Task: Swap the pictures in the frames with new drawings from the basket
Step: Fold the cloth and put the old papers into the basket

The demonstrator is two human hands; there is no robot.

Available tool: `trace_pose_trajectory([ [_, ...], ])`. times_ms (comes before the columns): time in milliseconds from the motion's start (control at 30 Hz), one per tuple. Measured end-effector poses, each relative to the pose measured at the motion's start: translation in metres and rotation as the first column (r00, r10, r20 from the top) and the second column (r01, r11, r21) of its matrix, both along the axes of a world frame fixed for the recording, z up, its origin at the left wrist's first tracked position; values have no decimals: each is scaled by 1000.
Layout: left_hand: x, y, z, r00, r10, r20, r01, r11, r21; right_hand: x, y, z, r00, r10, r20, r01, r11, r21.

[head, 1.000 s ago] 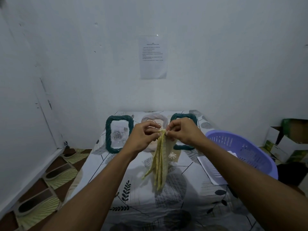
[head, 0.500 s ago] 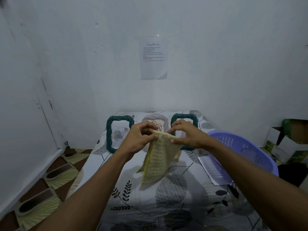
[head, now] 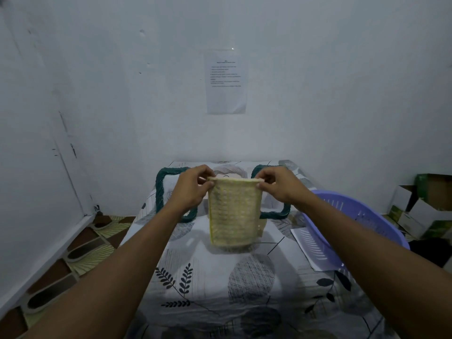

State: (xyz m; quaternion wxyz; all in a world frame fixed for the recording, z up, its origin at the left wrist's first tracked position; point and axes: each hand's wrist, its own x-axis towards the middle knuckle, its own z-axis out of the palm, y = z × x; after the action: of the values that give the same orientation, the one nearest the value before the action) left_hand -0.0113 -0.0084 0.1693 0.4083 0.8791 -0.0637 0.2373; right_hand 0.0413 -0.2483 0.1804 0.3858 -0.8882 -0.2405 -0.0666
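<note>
I hold a pale yellow woven frame upright above the table, its flat side facing me. My left hand pinches its top left corner and my right hand pinches its top right corner. Behind it two dark green rope frames lean at the table's back: the left green frame and the right green frame, both partly hidden by my hands. A purple plastic basket stands at the right with white paper under it.
The table wears a leaf-patterned white cloth. A printed sheet is stuck on the wall. Cardboard boxes sit on the floor at the right. Patterned floor tiles run along the left wall.
The yellow frame has turned from edge-on to flat toward me. My hands have moved apart to its two top corners and lifted it slightly.
</note>
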Motion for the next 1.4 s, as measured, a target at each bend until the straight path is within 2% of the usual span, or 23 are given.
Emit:
trace_pose_trajectory([
  [100,1,-1,9,998,-4,62,7,998,-55,1,4,3,999,-13,40,5,981,195],
  [200,-9,0,-2,995,-96,25,98,991,-96,-11,1,-7,996,88,-16,-83,974,211],
  [300,-27,2,-37,963,-203,-176,172,970,-173,-28,-9,-37,957,199,-213,-160,969,188],
  [400,-43,8,-81,870,-310,-384,248,947,-202,-42,-18,-74,883,266,-386,-230,964,136],
  [500,-54,9,-113,793,-401,-458,313,914,-258,-46,-22,-104,840,303,-449,-297,951,86],
  [633,-59,4,-129,818,-412,-401,295,900,-322,-48,-23,-138,872,276,-403,-342,934,-100],
  [733,-48,4,-136,870,-352,-345,242,915,-322,-44,-18,-150,930,197,-310,-223,973,-51],
  [833,-29,6,-146,931,-198,-307,133,966,-221,-33,-11,-156,966,61,-251,-63,998,-3],
  [933,-13,-3,-147,961,-66,-269,31,991,-131,-22,0,-162,960,-50,-276,54,998,9],
  [1133,18,-10,-150,971,8,-240,-30,996,-87,-14,10,-174,955,-220,-201,225,974,5],
  [1267,26,-7,-168,978,73,-196,-70,997,20,-15,7,-185,969,-237,-76,233,971,-55],
  [1400,27,-1,-189,982,131,-135,-101,973,208,-22,13,-192,968,-246,41,249,961,-124],
])
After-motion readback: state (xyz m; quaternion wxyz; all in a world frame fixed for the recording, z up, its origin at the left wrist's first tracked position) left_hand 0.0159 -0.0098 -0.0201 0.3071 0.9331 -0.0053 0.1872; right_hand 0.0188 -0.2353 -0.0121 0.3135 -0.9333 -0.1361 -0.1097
